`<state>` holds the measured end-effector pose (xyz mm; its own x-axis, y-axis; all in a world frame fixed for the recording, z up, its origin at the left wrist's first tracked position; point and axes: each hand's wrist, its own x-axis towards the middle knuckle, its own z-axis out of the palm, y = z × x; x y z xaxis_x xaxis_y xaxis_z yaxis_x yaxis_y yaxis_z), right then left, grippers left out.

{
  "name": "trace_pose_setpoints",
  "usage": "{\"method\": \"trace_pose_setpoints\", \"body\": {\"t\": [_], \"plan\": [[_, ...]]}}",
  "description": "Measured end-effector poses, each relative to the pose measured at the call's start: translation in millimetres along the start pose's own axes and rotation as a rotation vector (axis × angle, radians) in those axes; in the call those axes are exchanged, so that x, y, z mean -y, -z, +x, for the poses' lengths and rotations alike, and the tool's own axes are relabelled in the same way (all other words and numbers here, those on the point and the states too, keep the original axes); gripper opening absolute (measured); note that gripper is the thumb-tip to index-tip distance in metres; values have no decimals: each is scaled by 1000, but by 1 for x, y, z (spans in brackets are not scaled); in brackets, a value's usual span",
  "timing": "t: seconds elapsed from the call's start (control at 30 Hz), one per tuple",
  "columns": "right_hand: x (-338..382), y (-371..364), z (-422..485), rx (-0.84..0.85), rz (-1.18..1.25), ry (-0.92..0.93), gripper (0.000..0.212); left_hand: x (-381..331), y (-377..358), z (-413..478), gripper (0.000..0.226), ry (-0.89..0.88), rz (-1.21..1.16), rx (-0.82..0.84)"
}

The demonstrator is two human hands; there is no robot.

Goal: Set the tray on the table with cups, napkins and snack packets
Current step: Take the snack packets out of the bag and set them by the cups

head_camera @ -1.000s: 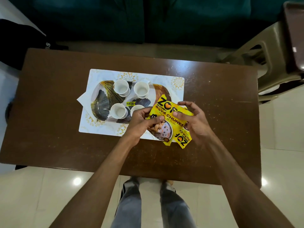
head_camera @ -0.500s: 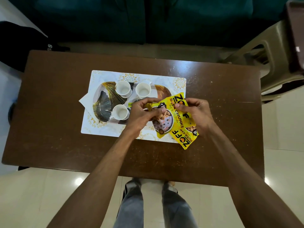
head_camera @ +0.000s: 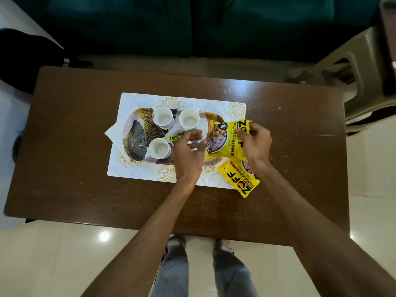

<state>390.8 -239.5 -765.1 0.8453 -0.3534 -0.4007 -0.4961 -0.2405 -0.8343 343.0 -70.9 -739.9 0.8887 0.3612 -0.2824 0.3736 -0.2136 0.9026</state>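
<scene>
An oval tray (head_camera: pixel 137 136) with a gold and black leaf pattern lies on a white placemat (head_camera: pixel 137 172) on the brown table (head_camera: pixel 70 146). Three white cups (head_camera: pixel 162 116) (head_camera: pixel 189 120) (head_camera: pixel 159 147) stand on it; my left hand hides most of a fourth. A white napkin (head_camera: pixel 113 133) sticks out under the tray's left end. My right hand (head_camera: pixel 256 144) pinches the far edge of a yellow snack packet (head_camera: pixel 225 144) lying over the tray's right end. A second yellow packet (head_camera: pixel 241 180) lies at the mat's near right corner, under my right wrist. My left hand (head_camera: pixel 188 155) hovers beside the first packet, fingers loosely curled, holding nothing.
A dark green sofa (head_camera: pixel 192 28) runs along the table's far side. A beige plastic chair (head_camera: pixel 360 82) stands at the right, and a black bag (head_camera: pixel 25 61) sits at the far left. Pale tiled floor (head_camera: pixel 53 264) and my legs (head_camera: pixel 199 273) are below the near table edge.
The two packets, held together over the tray before, have separated. One now lies on the tray's right end, the other at the mat's corner. My left hand has let go.
</scene>
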Motion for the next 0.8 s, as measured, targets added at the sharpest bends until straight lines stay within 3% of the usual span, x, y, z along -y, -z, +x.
{"method": "trace_pose_setpoints", "body": {"t": [0.13,0.37,0.5,0.6,0.8], "plan": [[-10,-18,13,92,-92,-37,28,16,-12,-14,33,-122,150,158],[-15,-18,20,111,-273,139,36,66,-34,-17,76,-231,417,472],[-21,-16,12,135,-821,608,57,74,-38,-19,88,-228,532,541],[-31,-17,4,320,-1053,883,54,78,-43,-22,96,-196,586,527],[-40,-21,22,389,-1143,778,57,73,-49,-18,95,-177,618,505]]}}
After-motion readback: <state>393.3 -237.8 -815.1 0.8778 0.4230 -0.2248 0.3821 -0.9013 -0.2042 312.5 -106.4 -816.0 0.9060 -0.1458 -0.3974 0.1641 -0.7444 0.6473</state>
